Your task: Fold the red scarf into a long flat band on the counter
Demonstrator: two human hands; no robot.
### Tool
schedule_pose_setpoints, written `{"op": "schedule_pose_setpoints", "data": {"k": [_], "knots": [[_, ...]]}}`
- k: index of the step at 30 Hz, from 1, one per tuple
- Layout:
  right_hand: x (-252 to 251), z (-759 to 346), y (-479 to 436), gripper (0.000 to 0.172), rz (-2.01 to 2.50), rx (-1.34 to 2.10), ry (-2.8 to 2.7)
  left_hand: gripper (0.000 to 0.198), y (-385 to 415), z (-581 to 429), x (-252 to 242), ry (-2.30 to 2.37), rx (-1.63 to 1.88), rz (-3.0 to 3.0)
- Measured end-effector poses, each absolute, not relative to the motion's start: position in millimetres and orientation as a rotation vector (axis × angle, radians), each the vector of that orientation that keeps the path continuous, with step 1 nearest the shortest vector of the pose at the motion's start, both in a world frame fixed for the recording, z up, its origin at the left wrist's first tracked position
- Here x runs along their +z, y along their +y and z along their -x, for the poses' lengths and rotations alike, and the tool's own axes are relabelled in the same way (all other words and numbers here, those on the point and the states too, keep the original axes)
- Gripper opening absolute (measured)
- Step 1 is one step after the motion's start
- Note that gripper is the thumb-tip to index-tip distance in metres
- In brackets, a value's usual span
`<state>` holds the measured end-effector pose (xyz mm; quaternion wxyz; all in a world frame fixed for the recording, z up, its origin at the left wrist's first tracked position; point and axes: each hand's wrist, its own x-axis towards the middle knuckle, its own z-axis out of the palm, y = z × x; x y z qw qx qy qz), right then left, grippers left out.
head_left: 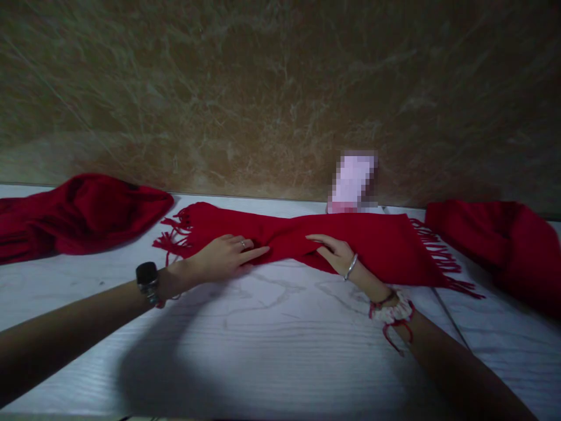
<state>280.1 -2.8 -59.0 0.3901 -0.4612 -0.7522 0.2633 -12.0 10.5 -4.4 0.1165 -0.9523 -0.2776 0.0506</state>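
Note:
A red scarf (pixel 372 245) with fringed ends lies lengthwise across the white wood-grain table, narrowed and creased near its middle. My left hand (pixel 225 256) rests on its left half, palm down, fingers stretched out and the thumb pointing right. A ring is on one finger and a dark watch (pixel 146 273) is on that wrist. Right of the narrowed part, my right hand (pixel 335 252) touches the scarf's near edge with index finger and thumb apart; its other fingers are partly hidden. It wears a silver bangle (pixel 350 267) and a white scrunchie (pixel 392 310).
A bunched red cloth (pixel 87 216) lies at the left, and another red cloth (pixel 495 240) at the right. Behind the scarf, a blurred pink-white object (pixel 353 181) leans at the brown marbled wall (pixel 263 105). A seam crosses the table (pixel 272 345) at right.

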Motion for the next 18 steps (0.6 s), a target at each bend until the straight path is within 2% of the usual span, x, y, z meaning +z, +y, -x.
{"op": "schedule_pose_setpoints", "data": {"k": [4,15,18], "knots": [[-58.7,-280.0,-3.4,0.024,1.219,0.618,-1.909,0.058,13.2,10.6,-2.9,-1.026,0.146,2.625],[-61.6,-279.9,-2.0,0.021,1.236,0.57,-1.841,0.047,85.7,46.4,58.4,-1.276,-0.036,2.305],[-58.6,-279.7,-5.4,0.023,1.193,0.499,-1.86,0.045,99.9,51.4,58.6,-1.329,-0.142,2.209]]}}
